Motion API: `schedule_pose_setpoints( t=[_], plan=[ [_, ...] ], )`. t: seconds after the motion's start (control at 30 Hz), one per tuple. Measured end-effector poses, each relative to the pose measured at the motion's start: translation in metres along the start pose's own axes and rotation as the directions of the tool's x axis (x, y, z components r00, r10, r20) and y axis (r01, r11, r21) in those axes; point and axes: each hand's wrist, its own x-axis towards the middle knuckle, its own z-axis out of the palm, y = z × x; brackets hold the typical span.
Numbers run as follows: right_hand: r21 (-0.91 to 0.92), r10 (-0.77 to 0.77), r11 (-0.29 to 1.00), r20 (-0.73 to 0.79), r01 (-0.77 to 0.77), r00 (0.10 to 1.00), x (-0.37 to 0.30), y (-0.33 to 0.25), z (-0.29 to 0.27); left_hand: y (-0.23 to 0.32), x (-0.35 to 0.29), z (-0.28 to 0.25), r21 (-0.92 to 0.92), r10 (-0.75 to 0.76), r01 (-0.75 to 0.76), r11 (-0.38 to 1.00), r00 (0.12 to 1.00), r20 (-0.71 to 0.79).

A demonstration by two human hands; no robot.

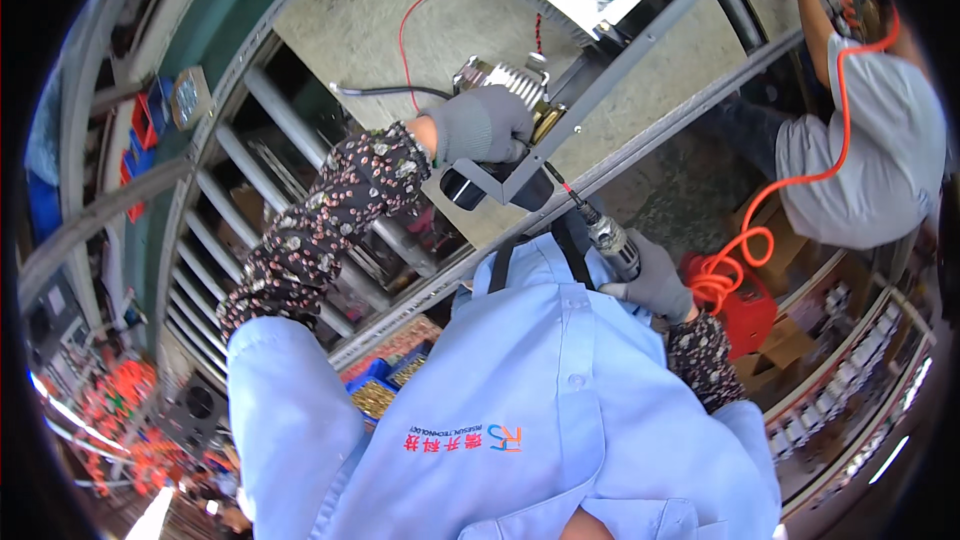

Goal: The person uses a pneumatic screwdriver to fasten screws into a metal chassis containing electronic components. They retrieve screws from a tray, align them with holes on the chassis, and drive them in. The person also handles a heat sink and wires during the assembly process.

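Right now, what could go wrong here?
1. The left hand is close to the bit of the driver in the right hand; a slip might catch its glove.
2. The black cable runs right up beside the left hand and could snag if the grey metal bracket shifts.
3. The orange hose appears to cross near another person; a tug might catch them.

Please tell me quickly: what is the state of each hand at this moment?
Left hand: fingers curled, at the grey frame; what it grips, if anything, cannot be told.
Right hand: closed, holding the driver.
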Motion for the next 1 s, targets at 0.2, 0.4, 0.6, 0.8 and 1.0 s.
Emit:
schedule_pose_setpoints(
  t=[0.2, 0.4, 0.6, 0.8, 1.0],
  plan=[
    [-0.166, 0.016, 0.986, -0.027, -0.020, 1.000, 0.005, 0.000, -0.002, 0.006, -0.001, -0.014, 0.002, -0.102, 0.102, 0.995, 0.990, 0.102],
    [-0.117, 0.039, 0.992, -0.015, -0.040, 0.999, 0.009, -0.003, 0.004, -0.002, -0.004, -0.012, 0.090, -0.193, 0.185, 0.979, 0.978, 0.083],
    [-0.173, -0.044, 0.984, -0.047, 0.036, 0.998, 0.009, 0.007, 0.004, -0.001, -0.010, -0.024, 0.147, -0.356, 0.333, 0.931, 0.919, 0.171],
    [-0.153, -0.011, 0.988, -0.165, -0.014, 0.986, 0.015, 0.012, 0.002, 0.035, -0.001, -0.027, -0.336, -0.407, 0.331, 0.882, 0.894, -0.187],
    [-0.121, -0.036, 0.993, -0.182, 0.014, 0.983, 0.026, 0.006, -0.004, -0.005, -0.026, -0.007, -0.139, -0.225, 0.186, 0.973, 0.900, -0.372]
  ],
)
